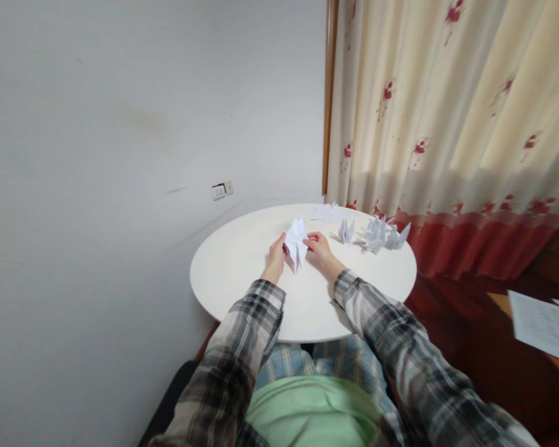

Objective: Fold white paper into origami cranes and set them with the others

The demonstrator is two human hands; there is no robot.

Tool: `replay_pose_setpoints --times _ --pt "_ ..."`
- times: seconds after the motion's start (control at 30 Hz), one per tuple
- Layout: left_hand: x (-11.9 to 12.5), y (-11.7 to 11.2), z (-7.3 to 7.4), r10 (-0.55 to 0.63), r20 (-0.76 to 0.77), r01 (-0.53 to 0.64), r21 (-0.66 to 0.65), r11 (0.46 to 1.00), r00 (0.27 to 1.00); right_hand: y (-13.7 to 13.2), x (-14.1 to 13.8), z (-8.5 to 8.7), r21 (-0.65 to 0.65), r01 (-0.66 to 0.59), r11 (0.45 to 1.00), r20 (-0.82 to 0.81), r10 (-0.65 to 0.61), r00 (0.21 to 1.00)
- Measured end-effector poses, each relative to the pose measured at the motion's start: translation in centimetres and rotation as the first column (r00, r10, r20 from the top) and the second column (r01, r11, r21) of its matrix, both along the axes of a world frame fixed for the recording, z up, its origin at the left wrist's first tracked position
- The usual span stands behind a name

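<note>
A folded white paper [297, 239], diamond-shaped with pointed ends and a split lower half, is held upright just above the round white table [233, 267]. My left hand [276, 253] is closed on its left edge, with the fingertips partly behind the paper. My right hand [319, 246] pinches the right edge between thumb and fingers. To the right stand several folded paper cranes [375, 234], bunched together, with a single folded paper piece [346, 231] a little apart from them.
Flat white paper sheets [328, 213] lie at the table's far edge. A wall with a socket [218, 192] borders the left side. Behind the table on the right hangs a patterned curtain [419, 124]. Printed sheets [543, 320] rest on a wooden surface at lower right.
</note>
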State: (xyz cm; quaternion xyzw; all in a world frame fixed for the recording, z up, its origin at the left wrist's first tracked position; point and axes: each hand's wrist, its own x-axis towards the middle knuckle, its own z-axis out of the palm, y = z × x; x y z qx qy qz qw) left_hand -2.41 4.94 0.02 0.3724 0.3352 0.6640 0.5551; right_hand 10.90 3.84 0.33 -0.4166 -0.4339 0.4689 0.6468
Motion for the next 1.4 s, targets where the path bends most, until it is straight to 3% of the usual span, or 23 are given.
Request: replay_pose_setpoints --times 0.2,0.33,0.5,0.7,1.1,1.4 --pt "0.0 -0.6 0.4 -0.058 -0.032 0.06 0.054 0.997 0.998 0.0 0.0 -0.1 0.01 -0.006 1.0 0.005 0.006 1.0" --pt "0.0 -1.3 0.7 -0.072 -0.133 0.075 0.016 0.997 0.989 0.0 0.0 -0.2 0.024 -0.009 1.0 0.003 0.009 1.0" --pt "0.0 -1.9 0.9 -0.125 -0.144 0.127 0.006 0.992 0.982 0.1 -0.1 0.1 0.005 0.009 1.0 0.026 -0.01 1.0" --pt "0.0 -2.0 0.9 -0.107 -0.148 0.108 -0.002 0.994 0.983 -0.1 -0.3 0.2 -0.007 -0.052 0.999 0.08 0.052 0.995" --pt "0.0 -1.7 0.6 -0.103 -0.231 0.108 0.007 0.994 0.967 -1.2 -0.4 0.8 -0.033 -0.155 0.987 0.001 0.155 0.988" --pt "0.3 -2.3 1.2 -0.236 -0.136 0.232 -0.04 0.972 0.962 -1.0 -0.1 0.6 0.041 -0.1 0.994 0.095 0.096 0.991"
